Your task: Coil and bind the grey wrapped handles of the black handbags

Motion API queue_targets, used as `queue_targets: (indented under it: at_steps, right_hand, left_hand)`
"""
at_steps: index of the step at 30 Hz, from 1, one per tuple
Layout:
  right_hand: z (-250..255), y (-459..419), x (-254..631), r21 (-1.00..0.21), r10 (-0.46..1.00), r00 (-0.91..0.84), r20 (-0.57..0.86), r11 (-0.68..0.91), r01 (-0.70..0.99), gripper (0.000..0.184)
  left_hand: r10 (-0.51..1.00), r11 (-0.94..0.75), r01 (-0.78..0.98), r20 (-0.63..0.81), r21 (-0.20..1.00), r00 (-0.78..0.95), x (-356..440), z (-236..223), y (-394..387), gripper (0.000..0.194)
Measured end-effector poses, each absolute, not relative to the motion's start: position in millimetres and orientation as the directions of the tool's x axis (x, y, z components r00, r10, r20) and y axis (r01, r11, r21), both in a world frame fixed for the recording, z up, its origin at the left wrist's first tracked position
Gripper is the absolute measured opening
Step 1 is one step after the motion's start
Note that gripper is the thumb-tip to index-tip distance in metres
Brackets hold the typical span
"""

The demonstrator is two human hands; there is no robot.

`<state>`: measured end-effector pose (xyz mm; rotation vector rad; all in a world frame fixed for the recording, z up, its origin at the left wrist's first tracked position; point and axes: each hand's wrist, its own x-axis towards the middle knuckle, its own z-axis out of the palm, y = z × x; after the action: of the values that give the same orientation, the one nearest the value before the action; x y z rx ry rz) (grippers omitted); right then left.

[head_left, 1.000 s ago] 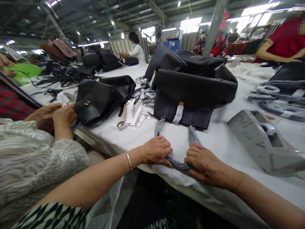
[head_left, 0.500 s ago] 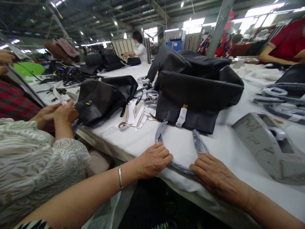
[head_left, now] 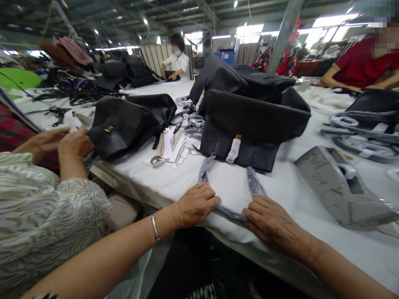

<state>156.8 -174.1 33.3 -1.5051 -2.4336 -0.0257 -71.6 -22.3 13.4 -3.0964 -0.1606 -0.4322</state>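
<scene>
Fingers of the left hand (head_left: 196,204) and right hand (head_left: 270,220), curled flat on the wrapped handle (head_left: 229,212) just before the black bag (head_left: 249,128), should press evenly without creasing it.

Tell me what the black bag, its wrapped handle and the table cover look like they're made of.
The black bag looks like leather or faux leather: matte, finely grained, holding stiff panels. Its handle, under the left hand and right hand, seems wrapped in thin greyish plastic film or foam, crinkled and faintly glossy. The table cover looks like white cloth or felt, soft and slightly wrinkled.
</scene>
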Motion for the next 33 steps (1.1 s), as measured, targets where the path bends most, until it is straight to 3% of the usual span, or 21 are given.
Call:
queue_targets:
  at_steps: [3, 8, 13, 16, 18, 24, 29, 33]
  right_hand:
    - [40, -176, 158, -0.151, 0.88, -0.427, 0.206, 0.46, 0.875, 0.013]
    - [46, -184, 169, -0.086, 0.869, -0.415, 0.269, 0.451, 0.889, 0.044]
    - [45, -188, 180, -0.075, 0.887, -0.359, 0.291, 0.395, 0.915, 0.039]
    - [45, -187, 184, -0.063, 0.886, -0.382, 0.261, 0.411, 0.909, 0.049]
    - [44, -185, 184, -0.04, 0.874, -0.434, 0.217, 0.452, 0.891, 0.055]
    - [43, -167, 181, -0.069, 0.834, -0.528, 0.159, 0.543, 0.837, 0.021]
    - [51, -156, 191, -0.019, 0.831, -0.537, 0.146, 0.545, 0.838, 0.024]
    - [44, -159, 196, -0.071, 0.839, -0.521, 0.156, 0.536, 0.841, 0.022]
  left_hand:
    - [0.089, -0.996, 0.085, 0.27, 0.025, 0.959, -73, 17, -25, 0.025]
    - [0.096, -0.995, 0.095, 0.332, 0.019, 0.939, -75, 18, -28, 0.04]
    - [0.045, -0.999, 0.037, 0.232, 0.035, 0.972, -73, 29, -30, 0.03]
    - [-0.018, -0.998, -0.031, 0.221, 0.056, 0.975, -67, 37, -37, 0.04]
    - [-0.061, -0.997, -0.07, 0.191, 0.041, 0.98, -62, 39, -44, 0.036]
    - [-0.075, -0.992, -0.055, 0.181, -0.111, 0.981, -53, 32, -49, 0.02]
    - [-0.024, -0.992, 0.0, 0.188, -0.127, 0.982, -47, 30, -44, 0.007]
    - [-0.011, -0.995, 0.008, 0.196, -0.095, 0.981, -41, 23, -41, 0.007]
